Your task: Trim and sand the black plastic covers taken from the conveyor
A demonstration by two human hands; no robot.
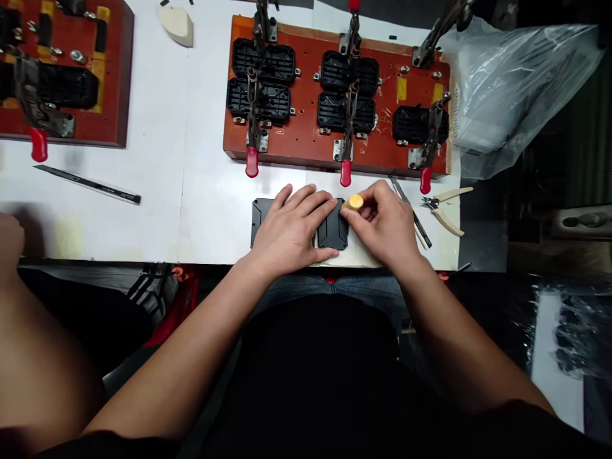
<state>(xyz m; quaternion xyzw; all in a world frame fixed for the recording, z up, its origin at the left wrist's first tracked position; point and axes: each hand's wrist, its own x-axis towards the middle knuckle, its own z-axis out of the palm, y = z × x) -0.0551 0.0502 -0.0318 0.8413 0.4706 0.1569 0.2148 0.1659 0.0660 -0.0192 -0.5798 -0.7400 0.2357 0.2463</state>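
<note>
My left hand (297, 231) lies flat with its fingers spread on a flat black plastic cover (333, 224), pressing it against the white tabletop. Black plastic also shows left of that hand; whether it is one piece or two is hidden under my palm. At the cover's right edge, my right hand (386, 220) is closed around a tool with a round yellow handle (355, 202). The tool's working end is hidden, so its kind does not show. Just right of this hand lie a thin black knife-like tool (415, 217) and cream-handled cutting pliers (444, 209).
Behind my hands stands a red-brown fixture board (301, 140) with black plastic parts under red-tipped toggle clamps (345, 172). A similar board (115, 121) is at left, near a slim black cutter (90, 183). Plastic bag (516, 95) at right; another person's arm (43, 357) at left.
</note>
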